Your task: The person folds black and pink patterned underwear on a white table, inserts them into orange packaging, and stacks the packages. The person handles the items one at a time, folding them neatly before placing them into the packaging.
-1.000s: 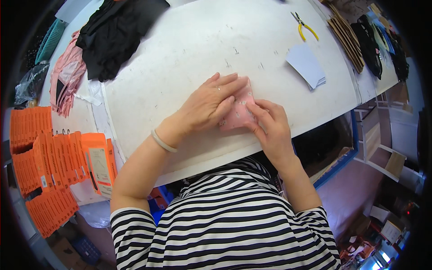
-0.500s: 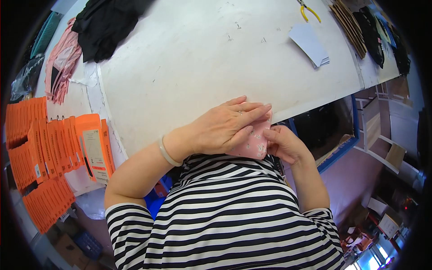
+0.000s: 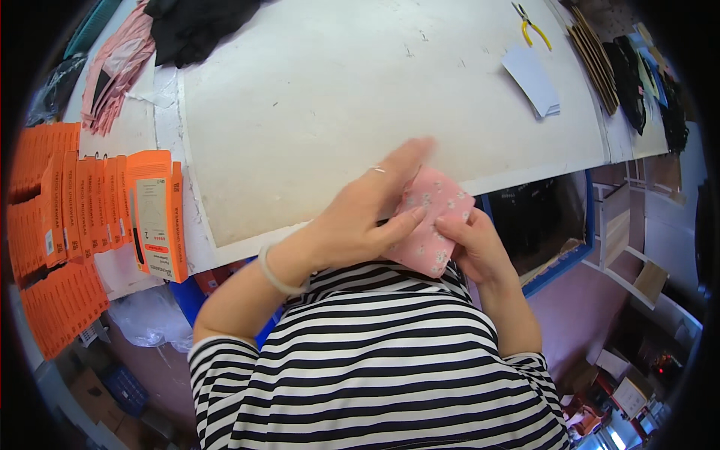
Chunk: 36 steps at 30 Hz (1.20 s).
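Note:
A flat, pink flower-print cloth (image 3: 439, 199), which looks folded, is held in front of my striped shirt at the table's near edge. My left hand (image 3: 375, 206) has its thumb on the cloth's face and its fingers along and behind its left edge; the fingertips are smeared by motion. Gripping the lower right side is my right hand (image 3: 480, 244), thumb on top and the other fingers curled partly out of sight beneath.
Rows of orange boxes (image 3: 157, 214) stand at the left on the white table (image 3: 300, 135). Pink garments (image 3: 116, 67) and black cloth (image 3: 199, 30) lie at the far left. White cards (image 3: 531, 81), yellow-handled pliers (image 3: 534, 34) and brown cardboard (image 3: 592, 60) are far right. A blue-rimmed bin (image 3: 555, 270) sits below the right edge.
My left hand no longer lies flat over the cloth; it has shifted to the left edge, uncovering more of the print. The cloth is now tilted, and my right thumb rests further over it.

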{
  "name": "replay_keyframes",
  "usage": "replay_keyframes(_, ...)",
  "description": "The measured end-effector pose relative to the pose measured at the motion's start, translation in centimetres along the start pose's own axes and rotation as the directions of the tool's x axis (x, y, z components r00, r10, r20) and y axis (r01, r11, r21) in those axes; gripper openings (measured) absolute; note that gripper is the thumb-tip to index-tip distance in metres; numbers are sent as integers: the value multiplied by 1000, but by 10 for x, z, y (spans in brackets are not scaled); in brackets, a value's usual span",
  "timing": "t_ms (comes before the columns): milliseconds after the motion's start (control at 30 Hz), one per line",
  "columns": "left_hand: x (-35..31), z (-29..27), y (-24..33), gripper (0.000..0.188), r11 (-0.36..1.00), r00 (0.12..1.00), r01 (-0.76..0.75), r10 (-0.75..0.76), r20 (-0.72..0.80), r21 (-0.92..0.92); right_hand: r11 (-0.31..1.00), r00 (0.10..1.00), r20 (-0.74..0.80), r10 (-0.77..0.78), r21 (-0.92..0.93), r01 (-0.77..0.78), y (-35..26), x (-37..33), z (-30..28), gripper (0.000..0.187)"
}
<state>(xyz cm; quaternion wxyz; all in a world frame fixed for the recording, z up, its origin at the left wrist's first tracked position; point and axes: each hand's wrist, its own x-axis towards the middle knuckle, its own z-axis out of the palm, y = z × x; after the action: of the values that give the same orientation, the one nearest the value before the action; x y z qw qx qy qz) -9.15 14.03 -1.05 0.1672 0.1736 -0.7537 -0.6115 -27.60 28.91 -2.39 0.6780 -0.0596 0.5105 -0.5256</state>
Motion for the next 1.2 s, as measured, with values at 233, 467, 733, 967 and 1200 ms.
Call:
replay_keyframes(233,-41,-1,2,52,751,857,403,-511,-73,-522,966,985,-15,-170,-200,163,-9,10,31,50)
replay_keyframes(467,-43,-8,-6,36,841,884,182,-367,-289,-510,947,976,168,-136,-267,178,-13,35,35,46)
replay_keyframes(733,-86,-101,-11,91,523,627,558,242,-740,644,890,970,120,-213,-385,243,-38,59,59,49)
replay_keyframes(967,-184,-211,-5,96,372,372,895,-319,-872,246,847,990,70,-118,-513,138,-60,80,70,41)
replay_keyframes(1200,-162,-197,-17,118,368,651,755,-321,-688,543,879,995,74,-66,-468,94,-66,81,70,39)
